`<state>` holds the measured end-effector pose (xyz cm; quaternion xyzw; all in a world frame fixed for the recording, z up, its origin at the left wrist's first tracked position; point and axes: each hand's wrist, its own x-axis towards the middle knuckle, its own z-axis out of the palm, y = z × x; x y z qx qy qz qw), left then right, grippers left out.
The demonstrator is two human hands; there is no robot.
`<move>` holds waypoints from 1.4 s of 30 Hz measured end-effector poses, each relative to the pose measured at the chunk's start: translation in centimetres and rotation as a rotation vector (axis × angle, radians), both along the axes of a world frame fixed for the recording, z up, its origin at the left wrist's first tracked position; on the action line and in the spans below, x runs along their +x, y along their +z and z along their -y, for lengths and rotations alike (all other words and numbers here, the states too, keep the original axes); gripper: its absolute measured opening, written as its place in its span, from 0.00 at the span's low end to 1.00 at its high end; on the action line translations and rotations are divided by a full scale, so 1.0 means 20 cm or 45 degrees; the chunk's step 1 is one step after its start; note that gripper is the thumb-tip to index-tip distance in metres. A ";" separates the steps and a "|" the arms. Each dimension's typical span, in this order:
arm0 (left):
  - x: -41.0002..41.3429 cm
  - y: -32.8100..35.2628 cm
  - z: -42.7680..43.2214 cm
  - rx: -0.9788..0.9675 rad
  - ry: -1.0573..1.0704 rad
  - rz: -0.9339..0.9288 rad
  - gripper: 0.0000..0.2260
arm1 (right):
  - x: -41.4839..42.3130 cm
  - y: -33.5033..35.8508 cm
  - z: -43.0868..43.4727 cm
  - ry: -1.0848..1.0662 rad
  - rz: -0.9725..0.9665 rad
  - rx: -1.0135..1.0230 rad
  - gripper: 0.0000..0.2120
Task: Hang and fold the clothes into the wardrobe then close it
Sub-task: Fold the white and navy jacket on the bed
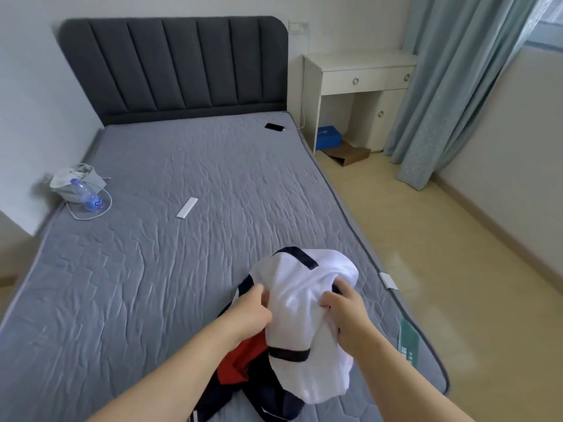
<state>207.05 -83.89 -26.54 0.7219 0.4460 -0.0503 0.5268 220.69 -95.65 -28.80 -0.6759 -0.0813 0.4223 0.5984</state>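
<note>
Both hands grip white garment point(307, 303) with dark trim, bunched, raised above near end of grey mattress point(170, 184). Left hand point(254, 312) fingers curled into cloth at left side; right hand point(345, 312) clutches fold at right. Red and navy clothes point(243, 363) heaped beneath, touching white garment. White remote point(187, 208) mid-mattress, well apart.

Dark navy trim bands on a white soft-cloth garment point(304, 300), above a crumpled red cloth point(243, 357) and a dark navy cloth point(262, 385) with thin white stripes. Wavy broken-line stitching over a grey quilted mattress point(182, 166), with a green label strip point(409, 341) at its edge and a charcoal padded headboard point(176, 65) ribbed in vertical channels. Beyond, a cream desk point(359, 68), a pale blue-green curtain point(451, 86) with tiny light dots, a light beige wood-look floor point(411, 239), a blue box point(329, 137) and a black phone point(274, 127).
</note>
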 end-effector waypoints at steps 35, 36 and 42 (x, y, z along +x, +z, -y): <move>-0.11 0.50 -0.11 -1.062 0.515 1.107 0.13 | -0.19 0.05 -0.28 -0.050 -0.165 -0.309 0.06; -0.13 0.51 -0.13 -1.031 0.548 1.132 0.13 | -0.17 0.06 -0.29 -0.166 -0.297 -0.261 0.08; -0.21 0.47 -0.20 -0.835 0.883 1.194 0.12 | -0.12 0.17 -0.35 0.117 -0.386 0.125 0.27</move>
